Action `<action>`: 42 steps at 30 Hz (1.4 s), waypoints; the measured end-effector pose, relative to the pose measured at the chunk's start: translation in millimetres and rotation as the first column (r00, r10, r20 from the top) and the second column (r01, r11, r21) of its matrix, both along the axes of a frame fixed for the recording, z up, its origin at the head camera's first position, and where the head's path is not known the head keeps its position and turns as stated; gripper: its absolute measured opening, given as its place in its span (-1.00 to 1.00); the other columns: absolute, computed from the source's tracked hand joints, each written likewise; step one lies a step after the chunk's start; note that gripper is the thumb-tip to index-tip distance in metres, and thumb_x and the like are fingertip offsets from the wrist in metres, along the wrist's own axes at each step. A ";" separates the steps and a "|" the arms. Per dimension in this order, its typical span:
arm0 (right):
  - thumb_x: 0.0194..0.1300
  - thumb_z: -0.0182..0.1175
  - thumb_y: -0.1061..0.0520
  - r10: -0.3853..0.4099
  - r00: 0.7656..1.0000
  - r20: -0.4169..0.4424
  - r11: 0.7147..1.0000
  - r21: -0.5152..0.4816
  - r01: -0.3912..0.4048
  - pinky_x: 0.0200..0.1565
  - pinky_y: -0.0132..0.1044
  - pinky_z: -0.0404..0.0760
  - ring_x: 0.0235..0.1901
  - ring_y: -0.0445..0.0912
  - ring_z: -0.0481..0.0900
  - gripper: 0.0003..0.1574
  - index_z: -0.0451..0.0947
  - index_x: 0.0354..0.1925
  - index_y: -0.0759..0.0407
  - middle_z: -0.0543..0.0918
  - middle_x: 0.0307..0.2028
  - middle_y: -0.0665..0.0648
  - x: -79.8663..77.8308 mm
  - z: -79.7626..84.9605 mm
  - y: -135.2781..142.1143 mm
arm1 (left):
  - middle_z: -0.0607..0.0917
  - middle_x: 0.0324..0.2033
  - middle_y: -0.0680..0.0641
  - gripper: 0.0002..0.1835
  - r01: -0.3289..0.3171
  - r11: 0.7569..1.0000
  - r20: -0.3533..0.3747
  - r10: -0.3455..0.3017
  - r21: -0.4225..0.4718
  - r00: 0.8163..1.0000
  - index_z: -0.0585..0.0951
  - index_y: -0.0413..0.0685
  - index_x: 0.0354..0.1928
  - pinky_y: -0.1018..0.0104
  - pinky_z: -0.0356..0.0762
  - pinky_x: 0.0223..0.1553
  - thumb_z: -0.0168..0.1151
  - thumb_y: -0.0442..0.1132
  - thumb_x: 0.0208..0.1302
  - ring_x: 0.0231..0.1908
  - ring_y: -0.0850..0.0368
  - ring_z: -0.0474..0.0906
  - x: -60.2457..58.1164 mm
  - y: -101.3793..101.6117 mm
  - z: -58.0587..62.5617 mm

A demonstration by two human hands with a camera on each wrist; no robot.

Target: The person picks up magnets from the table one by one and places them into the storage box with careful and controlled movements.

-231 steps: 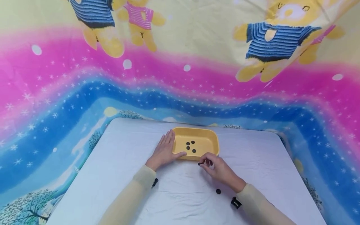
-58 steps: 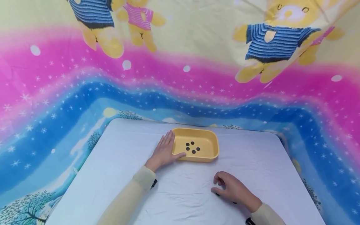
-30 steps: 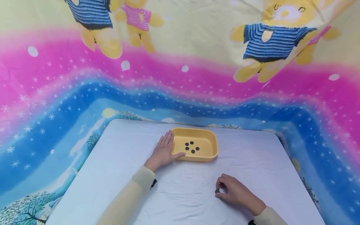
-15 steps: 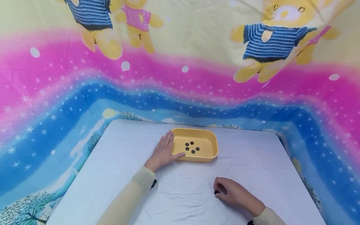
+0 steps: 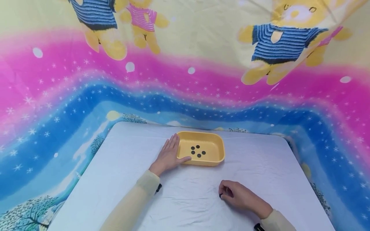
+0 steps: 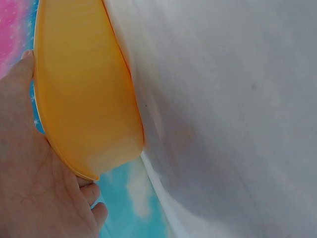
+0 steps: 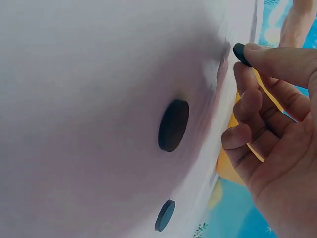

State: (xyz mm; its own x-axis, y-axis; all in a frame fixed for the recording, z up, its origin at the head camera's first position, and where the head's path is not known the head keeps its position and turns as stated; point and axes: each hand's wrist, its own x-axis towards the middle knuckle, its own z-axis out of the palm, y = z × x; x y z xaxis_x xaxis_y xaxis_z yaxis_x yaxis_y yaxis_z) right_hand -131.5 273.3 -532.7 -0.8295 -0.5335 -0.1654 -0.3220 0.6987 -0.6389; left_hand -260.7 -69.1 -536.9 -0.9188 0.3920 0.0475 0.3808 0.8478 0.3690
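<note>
A yellow rectangular tray (image 5: 215,147) stands near the table's far edge, with several black discs (image 5: 203,153) lying flat inside. My left hand (image 5: 167,156) rests against its left end, fingers extended along the side and thumb over the front rim. In the left wrist view that hand (image 6: 34,153) touches the tray's rim (image 6: 64,163). My right hand (image 5: 240,195), in front of the tray and to its right, pinches a black disc (image 7: 241,54) between thumb and index finger. Below it two more discs, a nearer one (image 7: 174,125) and a smaller-looking one (image 7: 165,215), lie on the cloth; the head view hides them.
A white, slightly wrinkled cloth (image 5: 179,199) covers the table. Behind and at both sides hangs a patterned curtain (image 5: 185,86) with bears and snowflakes. Dark wrist devices show at my left cuff (image 5: 158,188) and right cuff (image 5: 258,227).
Since the oldest frame, one more disc has come to lie in the tray. My right hand has drawn back from it and picked up another disc. The left hand has stayed in place.
</note>
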 end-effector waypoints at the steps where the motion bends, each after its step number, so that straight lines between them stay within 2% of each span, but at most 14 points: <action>1: 0.46 0.39 0.18 -0.005 1.000 -0.002 1.000 0.002 0.005 -0.33 -0.35 0.56 -0.37 -0.30 0.51 -0.77 0.58 -0.19 -0.17 0.58 -0.35 -0.21 -1.5 -0.2 -0.3 | -0.33 0.70 -0.15 0.37 0.001 1.000 -0.002 -0.001 0.000 1.000 -0.23 -0.22 0.72 0.05 -0.37 0.67 -0.06 0.70 0.32 0.72 -0.10 -0.30 -0.2 0.1 0.1; 6: 0.47 0.39 0.16 -0.035 0.999 -0.030 0.999 -0.012 0.035 -0.36 -0.33 0.57 -0.38 -0.28 0.51 -0.79 0.59 -0.16 -0.16 0.58 -0.36 -0.19 -10.3 0.6 -1.8 | -0.32 0.71 -0.15 0.36 -0.001 1.000 0.000 0.001 0.009 1.000 -0.24 -0.21 0.72 0.04 -0.37 0.67 -0.02 0.68 0.33 0.72 -0.11 -0.30 -0.5 0.1 0.0; 15: 0.45 0.42 0.20 -0.081 0.988 -0.130 0.996 -0.043 0.077 -0.31 -0.35 0.58 -0.33 -0.25 0.51 -0.76 0.57 -0.15 -0.13 0.60 -0.30 -0.19 -30.1 10.2 -7.4 | -0.31 0.72 -0.15 0.38 -0.001 1.000 0.009 0.001 0.006 1.000 -0.24 -0.21 0.72 0.04 -0.37 0.68 -0.03 0.69 0.31 0.72 -0.10 -0.31 -1.0 0.0 -0.5; 21: 0.42 0.43 0.29 -0.061 0.965 -0.254 0.995 -0.091 0.038 -0.30 -0.35 0.61 -0.32 -0.24 0.53 -0.74 0.60 -0.13 -0.05 0.66 -0.25 -0.14 -44.0 17.2 -8.5 | -0.29 0.72 -0.17 0.37 0.002 1.000 0.001 -0.002 0.011 1.000 -0.23 -0.22 0.72 0.04 -0.36 0.68 0.00 0.67 0.33 0.72 -0.10 -0.29 -0.8 -0.3 -0.5; 25: 0.40 0.44 0.30 -0.080 0.950 -0.303 0.994 -0.099 0.052 -0.31 -0.36 0.60 -0.34 -0.26 0.52 -0.72 0.61 -0.13 -0.04 0.66 -0.25 -0.15 -55.7 23.7 -10.7 | -0.30 0.72 -0.16 0.37 0.000 1.000 0.002 0.000 0.015 1.000 -0.23 -0.22 0.72 0.03 -0.35 0.68 0.00 0.67 0.33 0.72 -0.08 -0.31 -0.5 -0.7 0.3; 31: 0.38 0.44 0.33 -0.116 0.941 -0.317 0.988 -0.134 0.076 -0.29 -0.31 0.62 -0.34 -0.24 0.53 -0.71 0.60 -0.14 -0.03 0.66 -0.27 -0.14 -76.3 29.9 -16.6 | -0.29 0.72 -0.17 0.38 0.002 1.000 -0.004 -0.002 0.003 1.000 -0.24 -0.22 0.72 0.02 -0.33 0.68 -0.06 0.71 0.31 0.71 -0.08 -0.32 -0.9 -1.0 0.2; 35: 0.41 0.45 0.28 -0.120 0.940 -0.319 0.985 -0.159 0.071 -0.30 -0.32 0.61 -0.35 -0.22 0.54 -0.75 0.61 -0.14 -0.03 0.68 -0.25 -0.15 -89.2 30.4 -21.5 | -0.24 0.72 -0.21 0.37 0.000 1.000 -0.012 0.000 0.006 1.000 -0.22 -0.23 0.72 0.01 -0.32 0.68 -0.03 0.69 0.32 0.71 -0.12 -0.28 -1.3 -0.8 -0.5; 42: 0.45 0.43 0.23 -0.123 0.950 -0.288 0.984 -0.161 0.078 -0.33 -0.31 0.57 -0.38 -0.15 0.52 -0.81 0.61 -0.13 -0.03 0.66 -0.27 -0.12 -106.2 30.6 -30.0 | -0.32 0.71 -0.15 0.36 0.003 1.000 0.006 -0.003 0.007 1.000 -0.24 -0.21 0.72 0.06 -0.38 0.67 -0.01 0.67 0.33 0.71 -0.10 -0.30 -0.4 -1.1 0.8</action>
